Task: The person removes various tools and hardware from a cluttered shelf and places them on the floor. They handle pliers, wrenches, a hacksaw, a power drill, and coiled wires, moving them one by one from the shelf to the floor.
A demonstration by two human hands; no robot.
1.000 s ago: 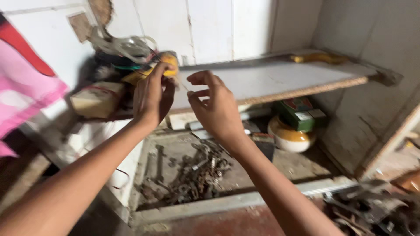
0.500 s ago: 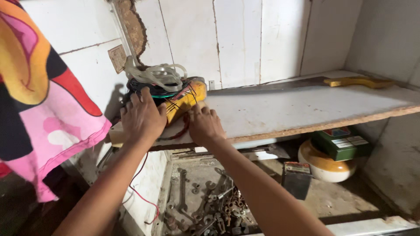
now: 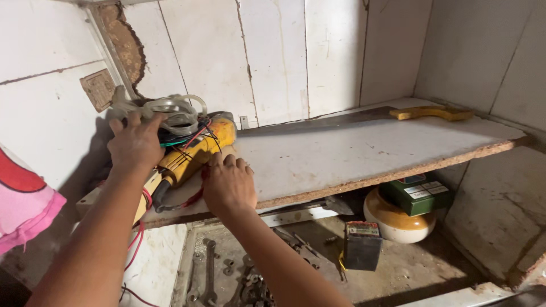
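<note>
nearest to me, below the shelf, loose wrenches point(image 3: 209, 273) and small metal bits are lying on the dusty floor, with a dark boxy battery point(image 3: 362, 244) standing to their right and a green box point(image 3: 420, 193) sitting on a round cream pot point(image 3: 392, 219) further right, tucked under the shelf edge. my forearms are crossing over that lower space.

my right hand point(image 3: 228, 185) is resting at the near edge of the board shelf point(image 3: 364, 153), fingers loosely curled and pressing down just beside the yellow grinder point(image 3: 196, 150); i cannot tell whether the fingertips are pinching the red wire point(image 3: 196, 196) beneath them. my left hand point(image 3: 135, 143) is lying a little further in, fingers spread over the left side of the grinder's body and the tangle of pale cord point(image 3: 170, 108) piled on it, touching rather than closing around it.

the grinder is lying tilted at the far left end of the shelf, hemmed in by the white wall on the left and behind. to its right the shelf is running open and bare all the way to the far right corner, where a yellow-handled tool point(image 3: 435, 112) is lying against the back wall. the shelf's near edge is rough and crumbling. a pink cloth point(image 3: 23, 204) is hanging at the left.
</note>
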